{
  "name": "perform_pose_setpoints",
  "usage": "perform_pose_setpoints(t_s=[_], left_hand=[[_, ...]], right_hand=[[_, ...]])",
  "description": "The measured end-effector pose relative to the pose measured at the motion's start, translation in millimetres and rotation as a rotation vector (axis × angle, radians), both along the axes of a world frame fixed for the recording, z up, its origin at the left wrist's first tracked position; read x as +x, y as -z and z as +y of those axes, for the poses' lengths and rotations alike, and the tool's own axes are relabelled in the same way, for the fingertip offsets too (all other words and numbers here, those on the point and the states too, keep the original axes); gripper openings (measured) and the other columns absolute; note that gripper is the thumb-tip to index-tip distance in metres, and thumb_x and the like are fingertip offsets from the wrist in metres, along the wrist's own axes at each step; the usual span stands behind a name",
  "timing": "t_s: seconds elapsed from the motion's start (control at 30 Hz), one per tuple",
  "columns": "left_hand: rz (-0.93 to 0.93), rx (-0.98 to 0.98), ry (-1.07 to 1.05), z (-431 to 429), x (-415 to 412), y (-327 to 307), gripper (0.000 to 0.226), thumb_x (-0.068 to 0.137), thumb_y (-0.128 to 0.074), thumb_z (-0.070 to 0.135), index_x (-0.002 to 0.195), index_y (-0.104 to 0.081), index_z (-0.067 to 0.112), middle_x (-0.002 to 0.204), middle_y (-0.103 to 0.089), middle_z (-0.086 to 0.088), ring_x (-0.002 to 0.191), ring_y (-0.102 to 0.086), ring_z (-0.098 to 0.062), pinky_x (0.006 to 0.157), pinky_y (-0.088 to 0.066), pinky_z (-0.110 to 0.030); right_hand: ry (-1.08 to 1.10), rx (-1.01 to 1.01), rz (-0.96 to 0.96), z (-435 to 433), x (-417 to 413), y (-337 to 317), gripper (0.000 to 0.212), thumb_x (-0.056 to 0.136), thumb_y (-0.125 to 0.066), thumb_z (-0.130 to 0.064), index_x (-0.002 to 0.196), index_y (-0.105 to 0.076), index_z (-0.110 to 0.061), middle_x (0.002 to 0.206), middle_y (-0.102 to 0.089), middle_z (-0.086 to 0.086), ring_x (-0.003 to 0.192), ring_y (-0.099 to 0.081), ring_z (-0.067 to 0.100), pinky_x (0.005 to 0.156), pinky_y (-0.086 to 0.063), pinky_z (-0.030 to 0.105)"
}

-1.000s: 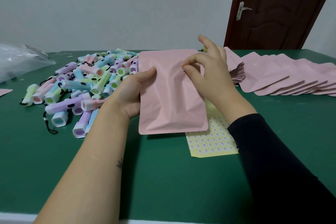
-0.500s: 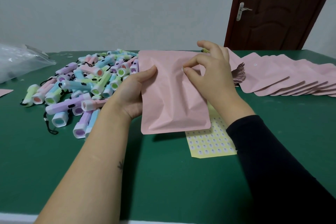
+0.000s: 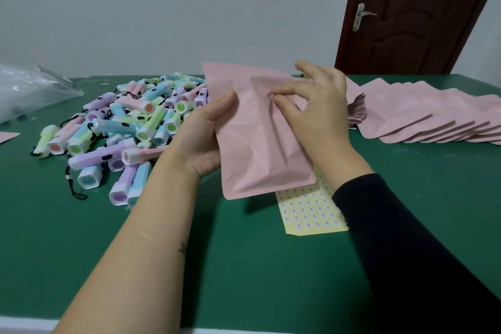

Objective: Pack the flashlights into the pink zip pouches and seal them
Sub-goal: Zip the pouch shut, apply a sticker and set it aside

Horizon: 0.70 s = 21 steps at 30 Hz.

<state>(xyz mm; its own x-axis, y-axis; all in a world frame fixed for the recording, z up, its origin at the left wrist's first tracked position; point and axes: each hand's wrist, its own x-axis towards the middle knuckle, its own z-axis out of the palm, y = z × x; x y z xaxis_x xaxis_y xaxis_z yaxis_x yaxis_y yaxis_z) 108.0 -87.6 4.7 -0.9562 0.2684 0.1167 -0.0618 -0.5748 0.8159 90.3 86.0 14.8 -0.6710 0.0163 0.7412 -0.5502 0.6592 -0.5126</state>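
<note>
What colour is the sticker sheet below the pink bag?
The paper sticker sheet is pale yellow; head view.

Small packing workroom — green table [image 3: 244, 266], heaped flashlights [image 3: 141, 122], fanned pink pouches [image 3: 423, 116], bare wall [image 3: 189, 8], brown door [image 3: 412, 13]

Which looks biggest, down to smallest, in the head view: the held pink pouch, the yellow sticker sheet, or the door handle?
1. pink pouch
2. yellow sticker sheet, partly hidden under the pouch
3. door handle, which is far off, so its true size is unsure

Flashlights [image 3: 130, 127] left of held pouch [image 3: 260, 138]
</note>
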Motion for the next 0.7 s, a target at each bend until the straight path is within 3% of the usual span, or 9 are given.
perform_pose_setpoints(t_s=[0.1,0.23,0.3,0.37,0.47,0.6,0.7], left_hand=[[0.003,0.024,0.017,0.2,0.9,-0.2,0.034,0.092,-0.050,0.025,0.098,-0.078,0.008,0.108,-0.073,-0.012,0.100,-0.070,-0.026,0.082,-0.058,-0.038],[-0.005,0.023,0.009,-0.3,2.6,-1.3,0.033,0.091,-0.052,0.025,0.107,-0.074,0.007,0.111,-0.072,-0.012,0.102,-0.069,-0.028,0.085,-0.058,-0.039],[-0.015,0.012,-0.005,-0.2,3.4,-2.4,0.033,0.089,-0.053,0.026,0.112,-0.069,0.008,0.108,-0.073,-0.011,0.100,-0.070,-0.027,0.082,-0.058,-0.039],[-0.029,-0.002,-0.022,0.1,4.0,-3.4,0.032,0.089,-0.054,0.026,0.113,-0.067,0.009,0.105,-0.073,-0.010,0.097,-0.071,-0.027,0.080,-0.059,-0.039],[-0.053,-0.025,-0.057,0.8,3.7,-3.9,0.037,0.093,-0.053,0.025,0.124,-0.063,0.008,0.113,-0.071,-0.012,0.103,-0.069,-0.030,0.085,-0.058,-0.041],[-0.069,-0.059,-0.078,0.4,3.1,-3.7,0.028,0.094,-0.054,0.024,0.112,-0.068,0.008,0.104,-0.074,-0.012,0.093,-0.072,-0.028,0.072,-0.060,-0.038],[-0.069,-0.097,-0.109,1.1,1.3,-3.3,0.024,0.093,-0.056,0.023,0.108,-0.070,0.010,0.101,-0.075,-0.009,0.091,-0.073,-0.024,0.071,-0.060,-0.036]], right_hand=[[-0.019,-0.054,-0.032,-0.4,-0.6,-1.1,0.010,0.086,-0.071,-0.025,0.093,-0.078,-0.023,0.138,-0.054,-0.001,0.130,-0.033,0.019,0.098,-0.021,0.014],[-0.054,-0.103,-0.083,0.3,-1.9,-1.6,0.020,0.085,-0.073,-0.029,0.104,-0.074,-0.025,0.138,-0.050,0.000,0.131,-0.031,0.016,0.092,-0.019,0.009],[-0.083,-0.133,-0.131,-0.2,-2.9,-2.7,0.038,0.084,-0.074,-0.028,0.120,-0.065,-0.025,0.138,-0.048,0.000,0.131,-0.035,0.015,0.094,-0.023,0.010],[-0.219,-0.343,-0.274,0.4,-2.3,-3.9,0.050,0.084,-0.074,-0.026,0.130,-0.056,-0.022,0.135,-0.053,-0.003,0.123,-0.049,0.010,0.098,-0.036,0.013],[-0.472,-0.675,-0.550,3.3,-0.4,-2.7,0.032,0.085,-0.073,-0.026,0.114,-0.067,-0.015,0.107,-0.074,-0.002,0.098,-0.070,0.015,0.090,-0.055,0.033],[-0.525,-0.752,-0.577,5.9,-3.8,2.1,0.015,0.083,-0.074,-0.009,0.097,-0.071,-0.011,0.088,-0.077,0.003,0.079,-0.074,0.018,0.068,-0.059,0.028],[-0.505,-0.719,-0.548,8.6,-8.5,4.2,0.018,0.081,-0.075,-0.005,0.098,-0.071,-0.011,0.090,-0.077,0.003,0.080,-0.074,0.018,0.067,-0.058,0.028]])
